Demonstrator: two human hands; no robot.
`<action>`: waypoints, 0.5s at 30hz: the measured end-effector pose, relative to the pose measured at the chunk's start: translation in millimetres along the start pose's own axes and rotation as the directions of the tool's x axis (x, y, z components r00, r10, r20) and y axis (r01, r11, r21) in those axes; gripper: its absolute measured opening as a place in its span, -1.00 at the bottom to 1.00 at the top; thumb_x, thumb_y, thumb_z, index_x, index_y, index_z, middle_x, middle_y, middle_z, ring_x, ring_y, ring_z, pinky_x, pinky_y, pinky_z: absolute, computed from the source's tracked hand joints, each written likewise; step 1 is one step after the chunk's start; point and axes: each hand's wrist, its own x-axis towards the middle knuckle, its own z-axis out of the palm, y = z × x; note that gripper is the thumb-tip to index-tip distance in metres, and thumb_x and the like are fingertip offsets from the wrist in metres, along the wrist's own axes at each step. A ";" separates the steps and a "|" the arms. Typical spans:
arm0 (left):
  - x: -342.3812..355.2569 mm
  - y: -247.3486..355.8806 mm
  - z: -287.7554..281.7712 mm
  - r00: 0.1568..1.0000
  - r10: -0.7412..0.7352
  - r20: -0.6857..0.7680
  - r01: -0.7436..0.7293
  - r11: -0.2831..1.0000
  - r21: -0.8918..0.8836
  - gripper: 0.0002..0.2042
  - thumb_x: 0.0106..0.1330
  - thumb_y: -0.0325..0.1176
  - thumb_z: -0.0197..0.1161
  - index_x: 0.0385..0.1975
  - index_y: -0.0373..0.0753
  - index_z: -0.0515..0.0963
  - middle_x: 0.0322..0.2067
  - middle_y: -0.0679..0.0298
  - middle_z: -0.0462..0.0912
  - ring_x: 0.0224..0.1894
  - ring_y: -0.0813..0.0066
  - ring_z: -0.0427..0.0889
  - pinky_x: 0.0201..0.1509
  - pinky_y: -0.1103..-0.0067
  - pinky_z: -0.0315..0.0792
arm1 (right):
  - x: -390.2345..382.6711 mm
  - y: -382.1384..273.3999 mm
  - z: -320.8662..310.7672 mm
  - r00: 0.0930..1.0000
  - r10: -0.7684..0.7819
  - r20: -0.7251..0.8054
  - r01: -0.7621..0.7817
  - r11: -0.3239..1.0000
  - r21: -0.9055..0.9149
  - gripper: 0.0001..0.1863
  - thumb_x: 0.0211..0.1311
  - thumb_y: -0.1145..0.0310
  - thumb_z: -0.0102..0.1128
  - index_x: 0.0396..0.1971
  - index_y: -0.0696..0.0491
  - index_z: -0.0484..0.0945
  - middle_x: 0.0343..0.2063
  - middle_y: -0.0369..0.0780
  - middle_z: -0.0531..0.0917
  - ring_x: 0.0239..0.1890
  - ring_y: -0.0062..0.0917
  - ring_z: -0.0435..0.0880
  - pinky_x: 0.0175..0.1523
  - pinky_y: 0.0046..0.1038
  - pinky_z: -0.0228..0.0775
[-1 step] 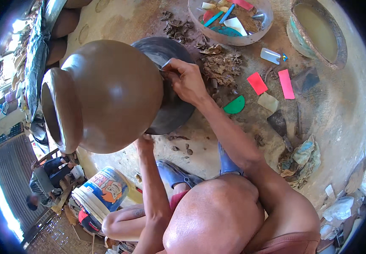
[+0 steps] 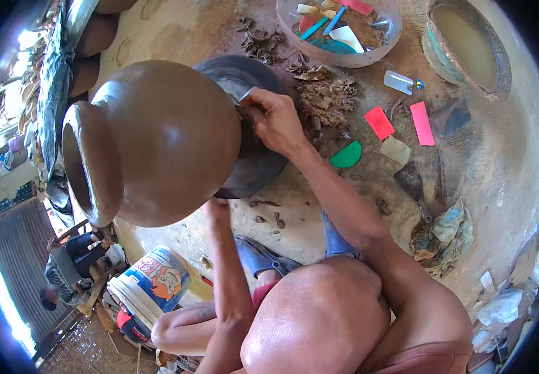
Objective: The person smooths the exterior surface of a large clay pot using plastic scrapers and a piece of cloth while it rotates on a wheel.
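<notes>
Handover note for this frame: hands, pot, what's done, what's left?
Right hand: grip pinched on a small scraping tool at the base of the large brown clay pot.
Left hand: under the pot, mostly hidden; grip cannot be told.
Pot lies on its side against a dark round dish.
Done: clay shavings on the floor.
Left: hard to judge; base work apparently under way.
</notes>
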 end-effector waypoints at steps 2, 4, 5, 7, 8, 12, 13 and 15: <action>-29.2 -31.3 21.3 0.979 -0.085 -0.184 0.078 0.996 -0.042 -0.27 0.42 0.44 -0.02 0.30 -0.07 0.41 0.21 0.11 0.54 0.16 0.19 0.61 -0.11 0.28 0.62 | -4.8 7.6 5.6 1.000 0.000 0.007 0.000 0.999 -0.034 -0.84 0.21 0.68 0.21 -0.23 0.20 0.63 -0.34 -0.07 0.77 -0.26 -0.42 0.78 -0.12 -0.39 0.57; -58.0 -67.9 -1.5 0.932 -0.315 0.180 0.333 0.940 -0.077 -0.24 0.37 0.45 0.07 0.32 -0.05 0.34 0.13 0.08 0.56 -0.06 0.15 0.67 -0.19 0.39 0.58 | -1.9 9.1 4.9 1.000 0.001 0.005 -0.001 0.999 -0.040 -0.85 0.22 0.69 0.21 -0.24 0.20 0.62 -0.34 -0.06 0.76 -0.25 -0.42 0.79 -0.10 -0.39 0.57; -84.5 -72.4 13.3 0.861 -0.444 0.249 0.438 0.895 0.082 -0.26 0.40 0.44 0.03 0.34 -0.04 0.31 0.07 0.08 0.57 -0.13 0.17 0.68 -0.19 0.37 0.61 | -8.8 19.6 -5.3 0.999 0.032 -0.004 -0.032 0.999 -0.041 -0.86 0.22 0.69 0.20 -0.24 0.20 0.62 -0.35 -0.05 0.76 -0.25 -0.43 0.78 -0.10 -0.39 0.57; -102.0 -60.4 25.9 0.829 -0.489 0.270 0.453 0.872 0.188 -0.28 0.43 0.38 0.04 0.35 -0.05 0.27 0.05 0.06 0.57 -0.12 0.12 0.68 -0.14 0.27 0.64 | -10.1 21.7 -18.8 0.999 0.050 -0.009 -0.051 0.998 -0.049 -0.85 0.22 0.71 0.18 -0.25 0.21 0.61 -0.36 -0.03 0.75 -0.25 -0.45 0.78 -0.09 -0.38 0.57; -85.3 -49.6 17.3 0.874 -0.423 0.240 0.400 0.906 0.137 -0.29 0.44 0.34 0.09 0.35 -0.07 0.25 0.08 0.04 0.56 -0.04 0.05 0.67 -0.09 0.18 0.64 | -9.2 17.7 -24.6 0.999 0.050 -0.006 -0.050 0.996 -0.069 -0.85 0.22 0.71 0.17 -0.24 0.21 0.61 -0.37 -0.02 0.74 -0.25 -0.46 0.78 -0.09 -0.38 0.57; 17.3 -5.6 -36.3 0.958 -0.007 0.287 0.017 0.999 -0.033 -0.37 0.52 0.07 0.07 0.33 -0.35 0.33 0.29 -0.05 0.50 0.29 0.07 0.56 0.27 0.10 0.57 | -2.1 2.6 -6.0 1.000 0.014 0.000 -0.014 0.999 -0.029 -0.83 0.22 0.73 0.16 -0.23 0.22 0.61 -0.39 0.00 0.73 -0.26 -0.44 0.78 -0.09 -0.37 0.57; 24.9 -1.0 -40.2 0.960 0.078 0.268 -0.080 0.997 -0.003 -0.36 0.52 0.09 0.07 0.31 -0.39 0.35 0.27 -0.04 0.53 0.27 0.08 0.59 0.29 0.13 0.56 | -1.4 -1.3 -2.9 1.000 0.017 0.002 -0.017 0.999 -0.028 -0.83 0.22 0.73 0.16 -0.23 0.22 0.60 -0.39 0.00 0.73 -0.27 -0.43 0.77 -0.10 -0.37 0.57; -12.5 -26.1 9.2 0.999 -0.052 -0.009 0.052 0.999 -0.002 -0.33 0.53 0.20 0.02 0.34 -0.29 0.34 0.24 -0.05 0.53 0.17 0.12 0.64 0.19 0.21 0.61 | -4.6 7.8 -12.6 0.999 0.047 -0.011 -0.048 0.996 -0.071 -0.83 0.22 0.73 0.14 -0.23 0.21 0.60 -0.40 0.00 0.73 -0.29 -0.42 0.76 -0.10 -0.37 0.56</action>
